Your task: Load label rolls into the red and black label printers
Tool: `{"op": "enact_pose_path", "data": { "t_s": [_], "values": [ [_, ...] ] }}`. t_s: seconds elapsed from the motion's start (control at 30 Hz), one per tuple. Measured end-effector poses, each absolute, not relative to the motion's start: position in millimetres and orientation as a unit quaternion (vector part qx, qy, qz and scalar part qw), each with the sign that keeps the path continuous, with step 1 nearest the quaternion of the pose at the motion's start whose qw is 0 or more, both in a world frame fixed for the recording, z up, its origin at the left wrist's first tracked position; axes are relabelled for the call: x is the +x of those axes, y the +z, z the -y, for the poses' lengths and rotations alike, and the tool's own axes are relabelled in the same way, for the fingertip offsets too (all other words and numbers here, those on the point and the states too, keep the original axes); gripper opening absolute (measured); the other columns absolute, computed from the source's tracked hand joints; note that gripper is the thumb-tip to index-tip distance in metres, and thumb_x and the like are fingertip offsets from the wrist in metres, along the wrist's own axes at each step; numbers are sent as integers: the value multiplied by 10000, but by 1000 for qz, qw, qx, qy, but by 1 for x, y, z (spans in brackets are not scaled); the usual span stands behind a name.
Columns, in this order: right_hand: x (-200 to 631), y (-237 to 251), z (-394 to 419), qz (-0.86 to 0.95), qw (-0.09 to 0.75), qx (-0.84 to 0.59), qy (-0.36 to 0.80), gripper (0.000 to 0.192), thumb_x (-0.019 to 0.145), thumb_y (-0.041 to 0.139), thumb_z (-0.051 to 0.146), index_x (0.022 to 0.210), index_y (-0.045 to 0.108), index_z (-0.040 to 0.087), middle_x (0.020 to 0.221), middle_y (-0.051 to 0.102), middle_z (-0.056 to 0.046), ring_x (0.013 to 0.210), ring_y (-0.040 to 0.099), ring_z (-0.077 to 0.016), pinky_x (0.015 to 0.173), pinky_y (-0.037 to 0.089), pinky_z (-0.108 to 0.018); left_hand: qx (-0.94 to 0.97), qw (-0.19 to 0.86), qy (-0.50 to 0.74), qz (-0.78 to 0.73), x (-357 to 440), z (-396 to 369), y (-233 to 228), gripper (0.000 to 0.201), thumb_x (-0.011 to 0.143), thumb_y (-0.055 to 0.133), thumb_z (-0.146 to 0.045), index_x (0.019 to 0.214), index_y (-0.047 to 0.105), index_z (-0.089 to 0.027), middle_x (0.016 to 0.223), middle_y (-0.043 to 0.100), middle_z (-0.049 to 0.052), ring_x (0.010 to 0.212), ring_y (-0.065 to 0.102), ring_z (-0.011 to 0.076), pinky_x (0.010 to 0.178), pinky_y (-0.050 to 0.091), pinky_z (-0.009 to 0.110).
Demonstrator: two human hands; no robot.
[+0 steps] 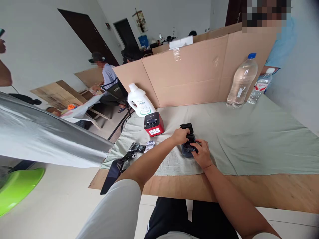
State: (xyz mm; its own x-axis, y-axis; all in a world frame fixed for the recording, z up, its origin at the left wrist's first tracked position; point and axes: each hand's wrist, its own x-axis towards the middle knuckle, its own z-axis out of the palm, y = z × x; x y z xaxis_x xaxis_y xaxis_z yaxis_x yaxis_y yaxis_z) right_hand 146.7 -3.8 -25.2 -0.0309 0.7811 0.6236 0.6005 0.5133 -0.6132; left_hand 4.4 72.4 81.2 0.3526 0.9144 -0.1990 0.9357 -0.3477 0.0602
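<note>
Both hands, left hand [181,136] and right hand [202,153], grip small black boxy device [188,137] mid-frame on bench [249,189], long axis pointing away.

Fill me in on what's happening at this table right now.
A person seated at the table has both hands on a small black device lying on the pale green cloth. The left hand grips its upper part; the right hand holds its lower end. A red and black box and a white jug stand to the left, black packaging nearer, two water bottles behind.
</note>
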Motion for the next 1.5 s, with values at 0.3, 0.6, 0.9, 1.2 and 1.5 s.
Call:
{"op": "enact_pose_path", "data": {
  "t_s": [0.3, 0.6, 0.9, 1.2, 1.5],
  "values": [
    [146, -26, 2, 698, 508, -491, 113, 330, 742, 489, 113, 971, 676, 261, 1064, 599, -74, 1017, 543, -246, 938, 485, -456, 798, 112, 17, -592, 0, -64, 68, 259, 779, 657, -320, 1010, 579, -229, 952, 686, 19, 893, 630, 204, 785, 450, 284],
    [145, -24, 3, 711, 500, -487, 89, 293, 781, 498, 145, 991, 679, 241, 1067, 595, -89, 1016, 529, -250, 941, 477, -458, 822, 65, 22, -566, 0, -60, 50, 187, 794, 662, -305, 947, 670, -199, 1070, 627, 59, 1071, 537, 242, 915, 417, 344],
    [144, -22, 5, 724, 505, -467, 55, 194, 798, 583, 224, 957, 694, 228, 1069, 550, -91, 1013, 506, -234, 904, 492, -423, 820, 16, 32, -571, -1, -61, 46, 255, 779, 668, -287, 1029, 694, -246, 1099, 588, 71, 1085, 485, 267, 890, 405, 387],
    [145, -21, 6, 724, 495, -477, 65, 212, 775, 596, 232, 973, 671, 213, 1065, 547, -94, 1022, 504, -238, 919, 480, -427, 854, 67, 89, -509, -2, -62, 40, 189, 797, 585, -179, 909, 729, -231, 1014, 689, 39, 1015, 538, 247, 883, 422, 380],
    [145, -18, 8, 736, 493, -459, 66, 241, 806, 599, 335, 997, 654, 199, 1105, 529, -111, 1033, 500, -246, 900, 478, -440, 712, 141, 373, -578, -19, -81, 53, 369, 937, 414, -314, 1223, 579, -149, 1242, 585, 120, 1201, 501, 237, 1052, 381, 397]
  ]
}}
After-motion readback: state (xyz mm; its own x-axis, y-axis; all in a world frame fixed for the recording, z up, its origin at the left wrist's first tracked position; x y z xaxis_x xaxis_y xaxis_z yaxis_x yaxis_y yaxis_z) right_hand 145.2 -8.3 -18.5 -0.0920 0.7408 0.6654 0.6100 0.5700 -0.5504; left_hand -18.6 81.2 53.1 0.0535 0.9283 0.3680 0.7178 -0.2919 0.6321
